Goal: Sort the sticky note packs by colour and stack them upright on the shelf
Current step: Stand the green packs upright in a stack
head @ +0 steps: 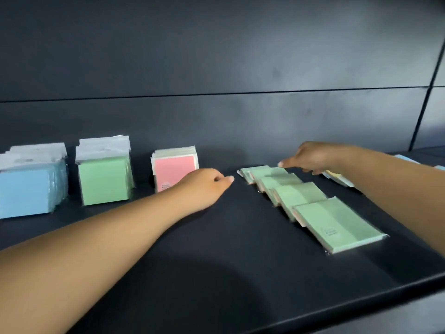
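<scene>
The blue packs (26, 184) were cut off at the left edge, and pale packs (338, 178) hid behind the right hand (310, 157). Green (104, 175) and pink (174, 168) packs stood upright; a fallen green row (305, 196) lay flat. The dark shelf (216, 249) lay bare toward its front edge. Left hand (204, 185) loosely curled, holding nothing; right fingertip touched the row's far pack, grip unclear.

Blue pack stack (26, 184) cut off by left edge; how far it runs can't be told. Left forearm (96, 237) covers pink stack (174, 168) lower right corner; its label print too small to read. Right hand (310, 157) fingertips blurred, contact with fallen green packs (313, 201) unclear. Pale packs (339, 178) mostly hidden behind right forearm, colours uncertain. Blue bits (407, 159) at right edge cropped.
</scene>
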`<state>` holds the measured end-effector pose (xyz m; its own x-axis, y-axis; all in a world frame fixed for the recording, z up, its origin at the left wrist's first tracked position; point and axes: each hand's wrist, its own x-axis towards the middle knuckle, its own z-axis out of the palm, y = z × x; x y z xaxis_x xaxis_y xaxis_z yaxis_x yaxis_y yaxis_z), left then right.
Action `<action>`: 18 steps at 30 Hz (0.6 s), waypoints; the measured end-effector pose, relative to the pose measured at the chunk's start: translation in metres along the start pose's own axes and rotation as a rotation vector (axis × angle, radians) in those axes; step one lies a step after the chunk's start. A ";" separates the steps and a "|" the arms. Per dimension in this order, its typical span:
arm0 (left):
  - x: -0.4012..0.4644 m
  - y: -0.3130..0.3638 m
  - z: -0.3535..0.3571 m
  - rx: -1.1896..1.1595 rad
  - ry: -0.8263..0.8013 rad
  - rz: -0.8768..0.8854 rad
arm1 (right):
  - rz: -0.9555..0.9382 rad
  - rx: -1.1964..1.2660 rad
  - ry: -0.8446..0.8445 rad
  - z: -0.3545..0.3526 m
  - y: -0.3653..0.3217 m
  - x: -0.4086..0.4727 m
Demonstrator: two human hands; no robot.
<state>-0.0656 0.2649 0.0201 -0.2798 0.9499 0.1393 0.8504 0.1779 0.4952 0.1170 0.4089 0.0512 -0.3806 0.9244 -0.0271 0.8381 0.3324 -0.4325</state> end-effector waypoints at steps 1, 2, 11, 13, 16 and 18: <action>0.009 0.003 0.004 0.014 0.001 -0.017 | 0.008 0.024 -0.018 0.000 0.003 0.004; 0.019 0.008 0.008 0.032 0.011 -0.040 | 0.007 0.046 -0.037 -0.001 0.005 0.011; 0.080 0.034 0.047 0.087 -0.040 -0.308 | -0.087 0.032 -0.144 0.015 0.002 0.061; 0.089 0.037 0.055 0.065 -0.069 -0.350 | -0.112 0.057 -0.154 0.024 -0.001 0.070; 0.096 0.038 0.064 0.007 -0.044 -0.358 | -0.098 0.183 -0.130 0.035 -0.003 0.079; 0.097 0.035 0.063 -0.137 0.007 -0.357 | -0.074 0.380 -0.107 0.036 -0.003 0.084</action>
<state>-0.0347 0.3798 -0.0034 -0.5514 0.8323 -0.0574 0.6314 0.4613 0.6233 0.0687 0.4789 0.0181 -0.4898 0.8692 -0.0682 0.6105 0.2860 -0.7386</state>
